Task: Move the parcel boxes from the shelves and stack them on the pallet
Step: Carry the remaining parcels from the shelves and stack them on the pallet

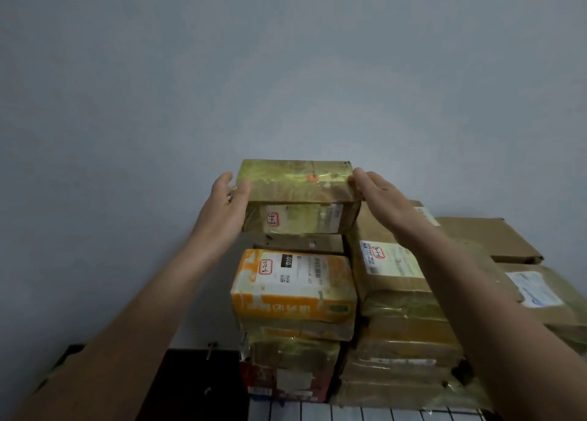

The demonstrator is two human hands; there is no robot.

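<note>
A tape-wrapped brown parcel box (295, 182) with a red-framed label sits on top of the middle stack, against the grey wall. My left hand (227, 198) lies flat against its left side, thumb at the front edge. My right hand (378, 188) presses with straight fingers against its right side. Under it lie a thin brown box (298, 242), an orange-and-white box (292, 290) and a dark red box (286, 373).
A taller stack of taped brown boxes (397, 325) stands directly to the right, with flat cartons (486, 236) behind it. A dark box (197, 382) and a cardboard flap (79, 389) sit at lower left. A white wire grid (349, 414) shows below.
</note>
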